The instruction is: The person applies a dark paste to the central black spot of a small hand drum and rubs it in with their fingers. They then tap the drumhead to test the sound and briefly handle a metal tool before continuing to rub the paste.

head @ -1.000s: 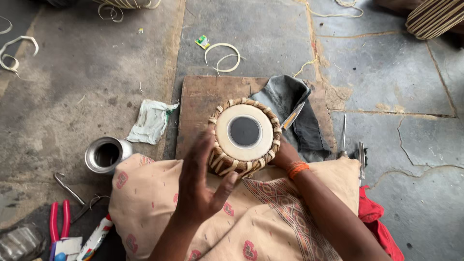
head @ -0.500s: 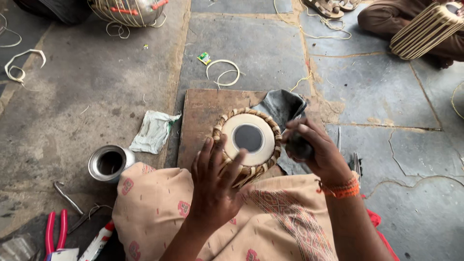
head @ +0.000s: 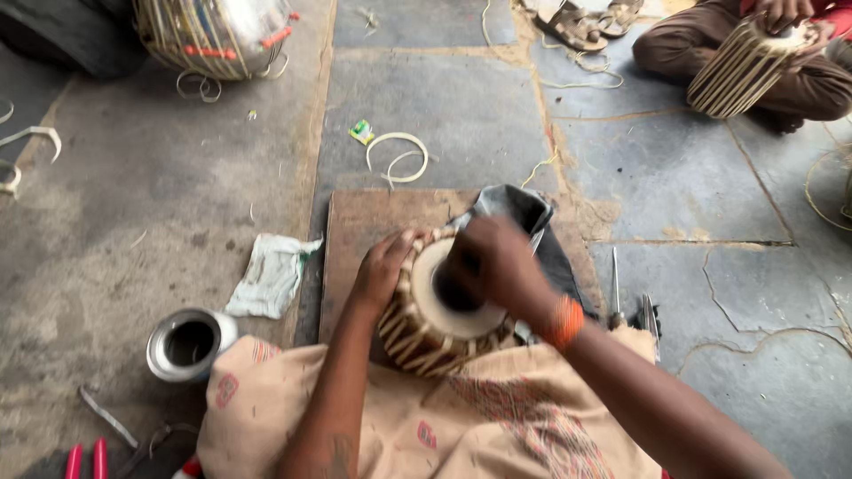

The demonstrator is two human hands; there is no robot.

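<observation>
A small drum (head: 417,341) with a pale skin and laced straps lies tilted on a wooden board (head: 359,222), against the patterned cloth (head: 497,417) on my lap. My left hand (head: 383,270) grips the drum's left rim. Over the drum skin, my right hand (head: 497,262) is closed on a dark round object (head: 454,286) and presses it onto the skin. The hand hides most of that object and the skin's black spot.
A dark cloth (head: 510,206) lies behind the drum, metal tools (head: 635,306) to the right. A steel cup (head: 188,341), a white rag (head: 271,275) and red pliers (head: 84,461) are at left. Another seated person (head: 754,53) holds a drum at top right.
My right hand picked up the dark object beside the drum and brought it onto the skin. My left hand shifted from the front of the drum to its left rim.
</observation>
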